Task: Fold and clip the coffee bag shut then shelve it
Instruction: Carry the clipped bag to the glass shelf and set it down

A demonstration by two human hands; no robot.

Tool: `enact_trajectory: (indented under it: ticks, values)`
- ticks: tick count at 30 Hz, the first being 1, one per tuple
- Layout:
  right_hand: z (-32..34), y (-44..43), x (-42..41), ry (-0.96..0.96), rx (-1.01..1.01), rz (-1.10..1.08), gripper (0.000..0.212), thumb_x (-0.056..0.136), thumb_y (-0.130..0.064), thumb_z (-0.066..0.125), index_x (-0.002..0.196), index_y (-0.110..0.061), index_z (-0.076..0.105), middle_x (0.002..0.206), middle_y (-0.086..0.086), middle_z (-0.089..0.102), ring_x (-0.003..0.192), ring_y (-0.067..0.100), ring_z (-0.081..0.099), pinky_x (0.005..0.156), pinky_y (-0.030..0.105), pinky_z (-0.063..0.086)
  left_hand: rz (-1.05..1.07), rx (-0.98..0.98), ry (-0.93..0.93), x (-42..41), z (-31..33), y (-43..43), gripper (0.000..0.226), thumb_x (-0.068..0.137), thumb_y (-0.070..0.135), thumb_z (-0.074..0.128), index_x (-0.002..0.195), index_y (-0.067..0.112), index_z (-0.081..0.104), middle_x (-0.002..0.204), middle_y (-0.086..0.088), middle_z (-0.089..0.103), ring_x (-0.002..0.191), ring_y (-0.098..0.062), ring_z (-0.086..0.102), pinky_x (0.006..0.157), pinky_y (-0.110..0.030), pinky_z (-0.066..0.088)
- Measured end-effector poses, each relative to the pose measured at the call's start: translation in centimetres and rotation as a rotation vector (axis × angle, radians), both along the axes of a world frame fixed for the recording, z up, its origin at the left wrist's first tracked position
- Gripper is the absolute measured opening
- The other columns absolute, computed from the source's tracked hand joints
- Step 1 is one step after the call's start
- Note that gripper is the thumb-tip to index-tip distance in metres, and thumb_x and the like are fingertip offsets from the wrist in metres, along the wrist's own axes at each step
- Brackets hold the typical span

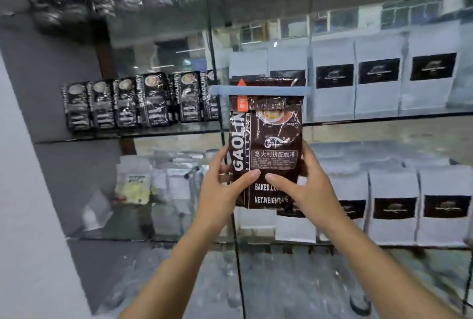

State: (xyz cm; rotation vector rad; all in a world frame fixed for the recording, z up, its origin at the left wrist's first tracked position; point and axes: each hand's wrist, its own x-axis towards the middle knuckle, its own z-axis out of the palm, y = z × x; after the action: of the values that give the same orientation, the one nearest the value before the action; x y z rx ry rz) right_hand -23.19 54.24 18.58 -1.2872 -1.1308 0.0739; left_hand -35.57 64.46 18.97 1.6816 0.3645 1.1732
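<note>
I hold a dark brown coffee bag (268, 136) upright in front of glass shelves. Its top is folded over, and a long pale blue clip (259, 90) lies across the fold. My left hand (225, 185) grips the bag's lower left side, thumb on the front. My right hand (304, 185) grips the lower right side, thumb also on the front. A glass shelf (384, 117) runs behind the bag at about mid height.
A row of matching dark bags (138, 99) stands on the left part of the middle shelf. White bags with black labels (378, 80) fill the right side, and more (419, 206) stand below. Pale pouches (133, 180) sit lower left. A grey wall (30, 165) is on the left.
</note>
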Motion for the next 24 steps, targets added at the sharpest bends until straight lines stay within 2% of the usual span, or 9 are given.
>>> enact_trajectory:
  ticks: [5,7,9,13,14,16,18,22,24]
  values:
    - [1.8,8.5,-2.9,-0.038,0.006,0.123,0.070,0.070,-0.029,0.074,0.125,-0.046,0.035,0.102,-0.033,0.057,0.093,-0.020,0.053,0.078,0.016,0.044,0.101,0.007,-0.068,-3.9,1.4,6.9,0.051,0.071,0.013,0.073,0.109,0.039,0.052,0.095,-0.006,0.064,0.078,-0.012,0.068,0.060,-0.022,0.055]
    - [2.7,12.0,-3.4,-0.055,0.006,0.160,0.067,0.070,-0.031,0.074,0.121,-0.050,0.035,0.102,-0.034,0.057,0.094,-0.018,0.053,0.077,0.014,0.043,0.134,0.024,-0.063,-4.7,1.9,10.3,0.052,0.070,0.016,0.073,0.112,0.039,0.052,0.101,-0.012,0.066,0.083,-0.017,0.069,0.064,-0.027,0.057]
    - [3.7,15.7,-3.7,-0.071,0.021,0.181,0.068,0.069,-0.033,0.074,0.123,-0.049,0.035,0.106,-0.032,0.057,0.099,-0.011,0.055,0.084,0.023,0.047,0.171,0.028,-0.075,-5.0,2.7,13.7,0.056,0.069,0.019,0.074,0.115,0.040,0.049,0.104,-0.013,0.065,0.086,-0.019,0.068,0.068,-0.032,0.058]
    - [5.6,23.0,-3.2,-0.091,0.051,0.210,0.072,0.068,-0.038,0.074,0.128,-0.046,0.033,0.117,-0.019,0.060,0.106,0.003,0.057,0.093,0.040,0.049,0.278,0.079,-0.068,-4.7,4.8,20.2,0.066,0.071,0.027,0.074,0.126,0.037,0.040,0.107,-0.005,0.059,0.090,-0.015,0.062,0.063,-0.019,0.053]
    - [6.4,24.7,-2.9,-0.101,0.051,0.215,0.072,0.068,-0.038,0.073,0.128,-0.045,0.033,0.117,-0.019,0.060,0.105,0.004,0.057,0.094,0.040,0.049,0.287,0.080,-0.074,-4.4,5.5,21.8,0.066,0.070,0.029,0.075,0.125,0.040,0.040,0.108,-0.004,0.057,0.092,-0.015,0.061,0.066,-0.021,0.053]
    - [8.0,27.9,-2.2,-0.106,0.060,0.217,0.069,0.069,-0.038,0.073,0.127,-0.044,0.035,0.112,-0.022,0.061,0.102,0.001,0.058,0.093,0.039,0.049,0.302,0.099,-0.046,-3.9,7.1,25.0,0.068,0.066,0.039,0.076,0.124,0.045,0.039,0.111,-0.004,0.054,0.100,-0.020,0.057,0.085,-0.039,0.053]
    - [9.3,30.7,-1.6,-0.103,0.074,0.230,0.066,0.069,-0.036,0.073,0.125,-0.041,0.038,0.109,-0.023,0.060,0.100,0.001,0.058,0.091,0.037,0.048,0.316,0.142,-0.005,-3.3,8.5,27.8,0.070,0.067,0.043,0.073,0.127,0.043,0.036,0.111,0.001,0.052,0.105,-0.019,0.053,0.094,-0.048,0.047]
    - [10.5,35.7,-0.4,-0.065,0.086,0.224,0.066,0.071,-0.029,0.073,0.127,-0.033,0.040,0.112,-0.017,0.061,0.101,0.004,0.058,0.087,0.032,0.047,0.320,0.179,0.031,-2.0,9.7,33.0,0.072,0.069,0.046,0.071,0.130,0.040,0.034,0.122,-0.002,0.050,0.113,-0.022,0.051,0.096,-0.050,0.044]
    - [10.9,37.7,0.1,-0.065,0.063,0.210,0.065,0.071,-0.026,0.074,0.127,-0.030,0.041,0.109,-0.016,0.061,0.099,0.002,0.057,0.081,0.026,0.047,0.292,0.179,0.045,-1.2,10.0,35.3,0.073,0.069,0.045,0.071,0.131,0.039,0.033,0.117,0.002,0.052,0.107,-0.017,0.053,0.093,-0.044,0.047]
